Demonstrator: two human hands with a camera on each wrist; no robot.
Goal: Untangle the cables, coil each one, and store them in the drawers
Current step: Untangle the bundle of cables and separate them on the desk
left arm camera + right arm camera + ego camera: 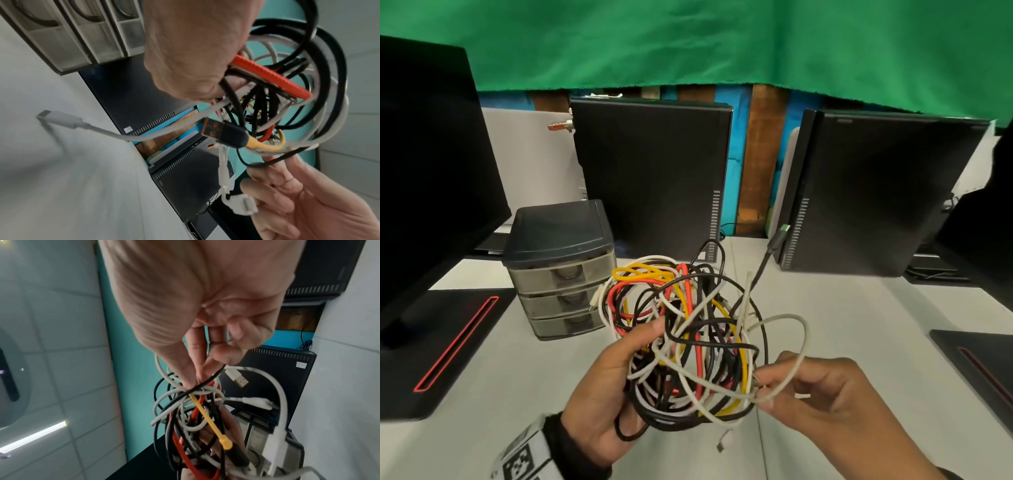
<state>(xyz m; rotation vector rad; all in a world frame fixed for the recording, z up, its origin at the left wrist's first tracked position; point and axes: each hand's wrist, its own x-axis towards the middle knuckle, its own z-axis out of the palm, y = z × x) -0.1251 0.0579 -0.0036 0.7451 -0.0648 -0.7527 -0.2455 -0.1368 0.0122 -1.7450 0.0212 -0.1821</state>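
Now our left hand (599, 387) grips the cable tangle (688, 335); our right hand (825, 401) pinches its white cable (787, 380) at four o'clock.

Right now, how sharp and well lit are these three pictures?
Head view: evenly lit, sharp on the multicoloured cable tangle; wide-angle bending at the edges. Left wrist view: the left hand is close and soft, the white table smeared. Right wrist view: the right hand looms large, background soft.

A tangled bundle of cables (688, 339), white, black, red and yellow, is held up above the table. The small drawer unit (561, 270) stands behind-left, its three translucent drawers apparently closed.
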